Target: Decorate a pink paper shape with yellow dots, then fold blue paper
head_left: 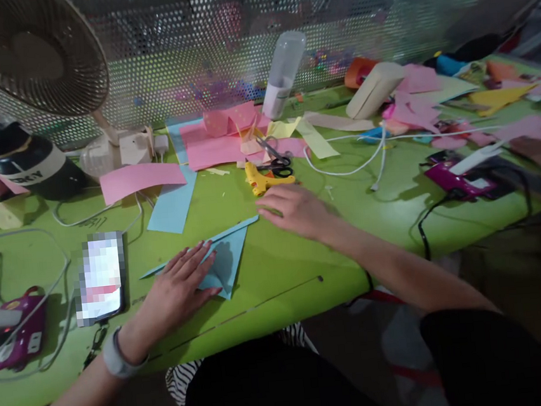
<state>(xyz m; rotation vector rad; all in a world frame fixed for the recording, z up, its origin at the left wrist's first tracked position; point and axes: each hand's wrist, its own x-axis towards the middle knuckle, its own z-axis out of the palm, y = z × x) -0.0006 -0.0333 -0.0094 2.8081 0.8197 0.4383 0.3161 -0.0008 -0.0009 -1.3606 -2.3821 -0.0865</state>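
A folded blue paper [231,261] lies on the green table near its front edge, with a narrow folded strip along its far side. My left hand [177,285] rests flat on the paper's left part, fingers stretched out, covering some of it. Just beyond the strip's right end is my right hand [295,210], its fingers extended and slightly apart, holding nothing visible. Right behind that hand lies a yellow glue gun [266,179], and dark-handled scissors [278,157] are beyond it.
A phone [101,277] lies left of my left hand. Behind are a fan [29,57], a dark bottle [32,162], pink paper [141,180] and a clear bottle [284,74]. White cables cross the table; purple power strips [464,178] sit at both sides.
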